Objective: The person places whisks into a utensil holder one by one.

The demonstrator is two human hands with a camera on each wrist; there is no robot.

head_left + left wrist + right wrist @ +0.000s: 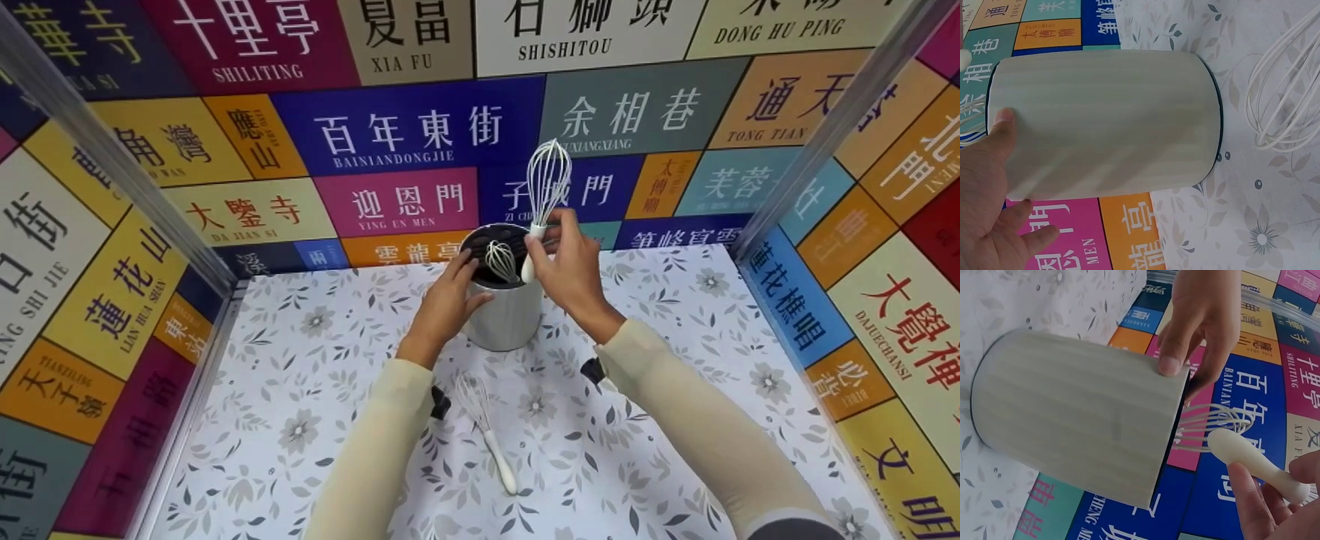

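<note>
A pale grey-green cylindrical canister [504, 322] with a dark interior stands upright at the back of the table. My left hand [444, 304] steadies its left side at the rim, thumb on the outer wall and fingers curved about the edge. Inside the canister, the wire head of one whisk [501, 259] points up; its handle is hidden. With thumb and fingertips my right hand [574, 268] pinches a second white whisk [1255, 458] near the top of its handle. This whisk is held wires up, the handle's end at the canister's right rim.
A third whisk [502, 469] lies on the floral-patterned tabletop [300, 360] in front of the canister, between the forearms. Panels with colourful lettering [405, 135] enclose the table at the back and on both sides.
</note>
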